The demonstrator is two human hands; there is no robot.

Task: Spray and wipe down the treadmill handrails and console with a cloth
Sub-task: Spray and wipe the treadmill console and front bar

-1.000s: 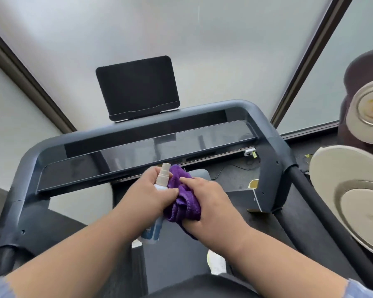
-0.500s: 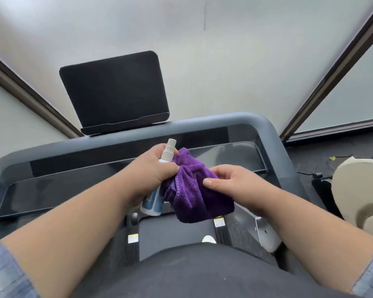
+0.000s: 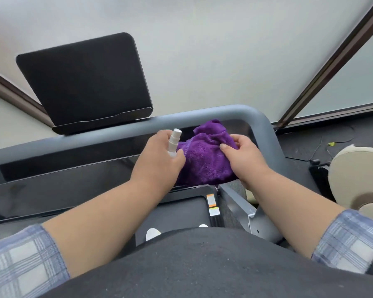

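My left hand (image 3: pixel 157 162) grips a small white spray bottle (image 3: pixel 174 143), its nozzle sticking up above my fingers and its body hidden in my palm. Beside it my right hand (image 3: pixel 243 160) holds a bunched purple cloth (image 3: pixel 205 162), with my thumb on top of the fabric. Both hands hover over the right part of the treadmill's glossy black console (image 3: pixel 63 188). The grey handrail frame (image 3: pixel 261 127) curves round behind the cloth. A black tablet holder (image 3: pixel 84 82) stands up at the back left.
The treadmill belt (image 3: pixel 177 214) with warning stickers lies below my hands. A beige and brown massage chair (image 3: pixel 357 179) sits at the right. Cables (image 3: pixel 323 147) trail on the dark floor beyond the rail. Frosted window panels fill the background.
Both hands have risen and moved right, from in front of the console to over its right end. My right hand now holds the cloth more spread out, and the view has come closer.
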